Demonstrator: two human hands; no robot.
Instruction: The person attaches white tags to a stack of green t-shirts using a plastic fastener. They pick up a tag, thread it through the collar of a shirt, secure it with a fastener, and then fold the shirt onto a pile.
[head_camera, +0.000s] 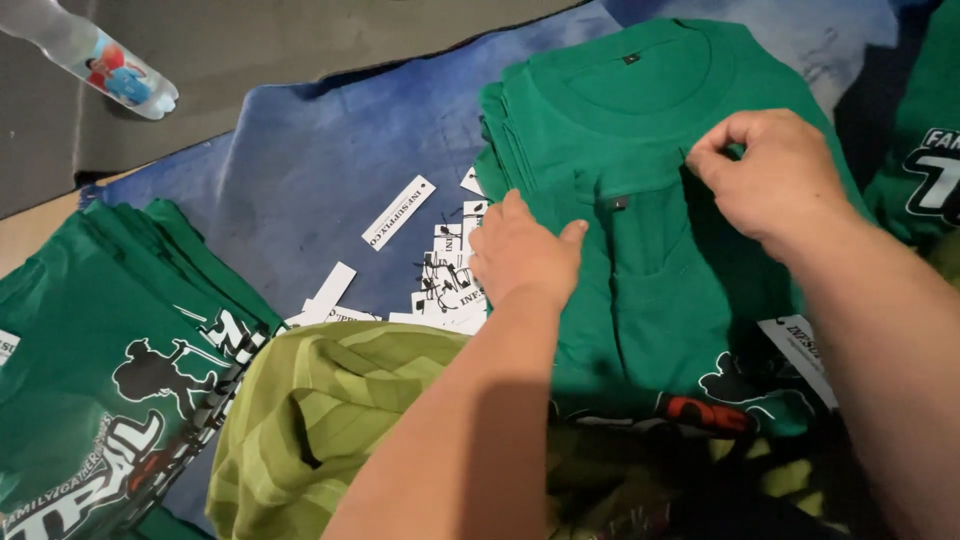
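Pressing left hand (522, 252) flat, fingers together, on green shirt (660, 290) at centre frame. Pinching shirt fabric with right hand (775, 175), upper right. Paper tags (440, 280) lying just left.

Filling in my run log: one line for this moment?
left hand flat on green shirt | right hand pinching its fabric | paper tags beside stack

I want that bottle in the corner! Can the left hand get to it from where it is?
Probably, with a long stretch. The left hand lies flat on the green shirt; only blue cloth and paper tags lie between it and the bottle.
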